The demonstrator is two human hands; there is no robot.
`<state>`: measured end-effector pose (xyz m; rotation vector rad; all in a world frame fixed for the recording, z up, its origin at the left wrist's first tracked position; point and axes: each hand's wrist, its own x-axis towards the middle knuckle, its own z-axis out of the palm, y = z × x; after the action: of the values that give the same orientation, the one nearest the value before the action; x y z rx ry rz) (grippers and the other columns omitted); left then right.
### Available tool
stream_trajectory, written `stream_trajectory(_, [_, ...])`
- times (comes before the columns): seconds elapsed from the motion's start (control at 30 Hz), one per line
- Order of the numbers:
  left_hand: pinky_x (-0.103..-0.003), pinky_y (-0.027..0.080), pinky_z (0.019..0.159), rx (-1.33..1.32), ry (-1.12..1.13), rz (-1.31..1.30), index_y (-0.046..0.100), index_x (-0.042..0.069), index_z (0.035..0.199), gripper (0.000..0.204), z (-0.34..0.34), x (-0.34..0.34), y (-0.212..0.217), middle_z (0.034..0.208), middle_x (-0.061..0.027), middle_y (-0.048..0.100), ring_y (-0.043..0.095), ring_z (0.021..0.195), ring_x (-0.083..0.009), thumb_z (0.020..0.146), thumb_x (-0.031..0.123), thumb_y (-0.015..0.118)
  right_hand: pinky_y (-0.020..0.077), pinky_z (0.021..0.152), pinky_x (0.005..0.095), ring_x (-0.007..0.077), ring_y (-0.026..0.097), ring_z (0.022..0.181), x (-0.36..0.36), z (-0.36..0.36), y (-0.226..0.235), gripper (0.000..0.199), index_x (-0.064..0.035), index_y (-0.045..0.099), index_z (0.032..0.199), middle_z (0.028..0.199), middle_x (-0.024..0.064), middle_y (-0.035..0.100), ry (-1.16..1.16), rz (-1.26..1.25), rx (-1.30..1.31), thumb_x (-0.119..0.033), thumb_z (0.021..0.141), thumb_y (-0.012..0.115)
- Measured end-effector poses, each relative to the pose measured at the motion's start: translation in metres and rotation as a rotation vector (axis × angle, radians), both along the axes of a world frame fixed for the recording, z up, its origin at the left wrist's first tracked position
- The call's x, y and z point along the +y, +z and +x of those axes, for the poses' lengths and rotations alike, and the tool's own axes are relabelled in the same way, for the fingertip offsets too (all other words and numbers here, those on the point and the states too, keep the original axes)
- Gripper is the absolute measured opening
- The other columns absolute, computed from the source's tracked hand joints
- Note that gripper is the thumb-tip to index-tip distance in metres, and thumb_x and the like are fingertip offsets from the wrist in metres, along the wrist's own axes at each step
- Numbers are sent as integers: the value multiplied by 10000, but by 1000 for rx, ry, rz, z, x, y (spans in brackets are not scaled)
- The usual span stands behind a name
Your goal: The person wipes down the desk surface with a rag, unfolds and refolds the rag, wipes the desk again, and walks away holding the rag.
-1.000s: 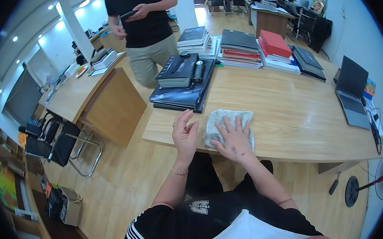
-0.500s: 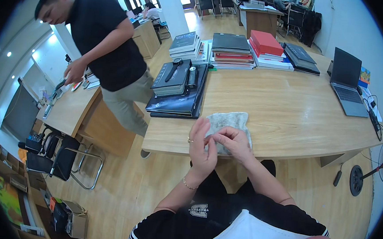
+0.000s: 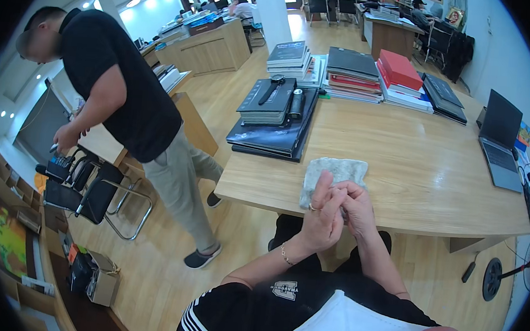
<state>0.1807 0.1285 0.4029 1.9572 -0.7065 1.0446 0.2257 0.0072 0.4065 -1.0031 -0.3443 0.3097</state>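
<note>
My left hand (image 3: 324, 221) and my right hand (image 3: 360, 210) meet in front of me, just over the near edge of the desk. The left hand wears a ring; one finger points up while the others are bent toward the right hand. My right hand's fingers are closed against the left hand's fingers. Whatever may lie between them is hidden. Behind the hands, a folded grey-white cloth (image 3: 345, 167) lies on the wooden desk (image 3: 412, 169), partly covered by them.
Back left on the desk are dark books (image 3: 263, 110) with a wristwatch (image 3: 273, 87) and a dark cylinder (image 3: 296, 103). More stacks and a red box (image 3: 401, 68) line the far edge. A laptop (image 3: 500, 139) stands open at right. Someone in black (image 3: 123, 88) stands at left, near a chair (image 3: 100, 197).
My view has turned left. My left hand's fingers have bent in and come closer to my right hand. The standing person has moved, with feet now showing.
</note>
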Motion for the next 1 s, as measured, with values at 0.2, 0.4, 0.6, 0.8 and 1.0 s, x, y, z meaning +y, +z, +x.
stream_trajectory(0.2, [-468,312,1098,-25,-58,-14,385,56,1368,612,3,-9,-2,1498,-285,220,268,1390,-439,788,-84,522,486,669,212,77,608,759,-9,-3,-1,83,-38,641,964,863,23,665,-33,5,-33,-95,906,624])
stream_trajectory(0.4, [-510,282,1111,-65,-118,18,374,62,1382,625,11,-20,0,1503,-269,224,242,1394,-462,795,-65,546,499,675,224,83,610,760,-22,4,-4,93,-32,637,973,859,27,661,-50,23,-52,-97,911,612])
stream_trajectory(0.6, [-511,290,1108,-47,-179,100,367,95,1400,636,34,-42,3,1504,-242,242,243,1390,-469,813,-16,586,509,708,235,99,622,777,-48,28,-29,137,-6,635,1000,882,48,669,-150,84,-103,-101,904,606])
stream_trajectory(0.8, [-507,316,1093,20,-240,119,390,143,1398,604,33,-56,-4,1506,-228,253,258,1384,-468,843,51,610,509,729,237,109,628,800,-62,27,-49,194,18,639,1043,919,60,674,-195,76,-72,-93,887,609])
stream_trajectory(1.0, [-495,333,1085,13,-236,138,395,144,1399,589,35,-55,-5,1504,-225,261,263,1381,-466,863,131,639,509,721,234,109,625,802,-61,24,-48,203,33,633,1050,915,63,669,-209,84,-50,-90,890,605])
